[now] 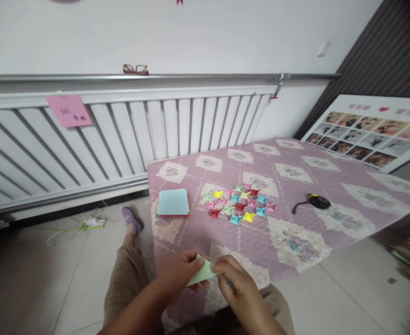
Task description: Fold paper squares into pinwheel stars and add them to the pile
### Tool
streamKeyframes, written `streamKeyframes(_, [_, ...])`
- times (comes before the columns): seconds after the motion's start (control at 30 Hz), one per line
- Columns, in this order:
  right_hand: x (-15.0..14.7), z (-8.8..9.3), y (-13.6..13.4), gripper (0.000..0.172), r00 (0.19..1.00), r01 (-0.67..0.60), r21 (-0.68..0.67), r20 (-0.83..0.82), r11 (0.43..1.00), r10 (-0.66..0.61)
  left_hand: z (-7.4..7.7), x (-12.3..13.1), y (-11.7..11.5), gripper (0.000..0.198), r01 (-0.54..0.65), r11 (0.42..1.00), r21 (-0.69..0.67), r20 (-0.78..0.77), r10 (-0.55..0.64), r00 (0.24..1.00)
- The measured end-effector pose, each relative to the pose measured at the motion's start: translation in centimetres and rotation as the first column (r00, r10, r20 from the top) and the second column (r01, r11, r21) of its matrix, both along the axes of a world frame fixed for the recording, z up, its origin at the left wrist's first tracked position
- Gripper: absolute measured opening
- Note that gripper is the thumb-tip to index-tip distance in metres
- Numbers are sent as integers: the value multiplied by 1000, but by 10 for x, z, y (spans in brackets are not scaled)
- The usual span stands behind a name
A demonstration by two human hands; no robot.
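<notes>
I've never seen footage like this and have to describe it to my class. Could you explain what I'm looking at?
Of course. There's no machine here: the two bare hands belong to the person wearing the camera. It sits on their head and looks forward and down, so the forearms come in from the bottom edge. There is just this one picture.

The left hand and the right hand hold a piece of light green paper between them. Something small and dark also shows at the right hand, too unclear to name.

Before them is a table with a purple patterned cloth. On it lie a stack of paper, pale blue on top, a cluster of small colourful folded shapes, and a black-and-yellow object with a strap.
</notes>
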State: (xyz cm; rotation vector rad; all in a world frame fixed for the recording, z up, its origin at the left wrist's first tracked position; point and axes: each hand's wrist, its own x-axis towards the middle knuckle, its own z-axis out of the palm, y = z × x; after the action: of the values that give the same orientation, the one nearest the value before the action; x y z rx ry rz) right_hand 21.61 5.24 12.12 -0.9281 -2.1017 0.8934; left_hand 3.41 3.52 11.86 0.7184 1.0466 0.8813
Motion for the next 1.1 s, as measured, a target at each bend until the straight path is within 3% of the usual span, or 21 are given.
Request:
streamKeyframes(0.1, [-1, -4, -2, 30, 997, 65, -168, -34, 984, -72, -5, 2, 1, 51, -51, 998, 21, -33, 51, 998])
streamKeyframes(0.2, [-3, -11, -5, 36, 970, 161, -410, -103, 898, -221, -6, 3, -1, 46, -96, 995, 19, -34, 96, 995])
streamKeyframes(0.37, [-11, -18, -9, 37, 918, 120, -585, -243, 802, -315, 0, 8, -6, 40, -117, 991, 67, -56, 121, 991])
streamKeyframes(0.57, [-17, -7, -14, 40, 872, 179, -591, -276, 787, -405, -3, 14, -10, 38, -115, 988, 106, -46, 121, 992])
streamKeyframes(0.77, [-17, -1, -17, 39, 876, 218, -566, -245, 795, -415, -7, 13, -10, 31, -142, 977, 162, -188, 171, 967])
streamKeyframes(0.93, [-21, -5, -19, 36, 870, 221, -587, -241, 779, -429, 1, 15, -10, 27, -126, 972, 200, -254, 175, 951])
streamKeyframes(1.1, [-23, -1, -20, 34, 876, 228, -546, -246, 806, -414, 5, 17, -12, 20, -97, 966, 239, -327, 174, 929])
